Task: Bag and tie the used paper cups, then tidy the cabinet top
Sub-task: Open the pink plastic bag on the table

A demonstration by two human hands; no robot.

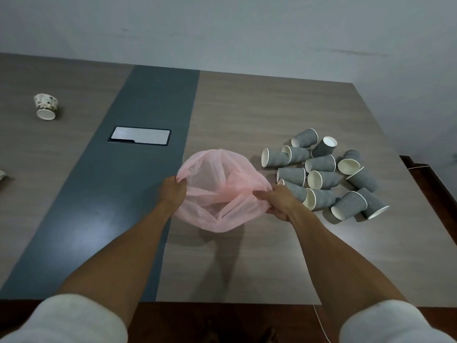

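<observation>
Both hands, left [172, 191] and right [280, 203], grip the pink bag's [217, 186] rim, grey cups [321, 178] just right.

— Any words or numbers to read here?
— None. The grey paper cups [321, 174] on the right carry only a wavy embossed pattern, and the far-left patterned cup [45, 106] shows dark blotches, no letters.
</observation>
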